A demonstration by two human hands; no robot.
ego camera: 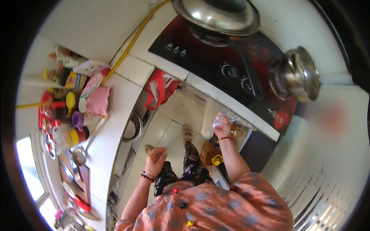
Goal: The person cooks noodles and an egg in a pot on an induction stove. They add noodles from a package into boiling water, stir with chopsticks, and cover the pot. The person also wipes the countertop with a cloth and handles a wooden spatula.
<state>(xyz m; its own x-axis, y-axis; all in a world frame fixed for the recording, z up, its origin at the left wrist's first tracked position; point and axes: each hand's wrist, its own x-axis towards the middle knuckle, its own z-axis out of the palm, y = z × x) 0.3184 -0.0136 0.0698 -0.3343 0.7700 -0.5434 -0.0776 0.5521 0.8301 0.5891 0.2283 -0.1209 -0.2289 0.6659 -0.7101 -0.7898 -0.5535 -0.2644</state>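
My right hand (222, 128) grips a crumpled clear plastic bag (217, 119) just below the front edge of the stove counter. A pale, blurred translucent sheet hangs beside it; I cannot tell whether it is part of the same bag. Beneath my right forearm, a large oil bottle (208, 154) with a yellow cap and handle stands low down. Another yellow-handled bottle (237, 132) is just right of that wrist. My left hand (155, 161) hangs over the floor in front of me, loosely curled, with nothing in it.
A black gas stove (202, 62) carries a lidded pan (219, 14) and a steel pot (302, 75). Along the left counter (124, 98) stand seasoning jars, a purple mug (78, 119), a ladle (79, 156) and knives. A red bag (160, 89) hangs in the corner above the tiled floor (166, 130).
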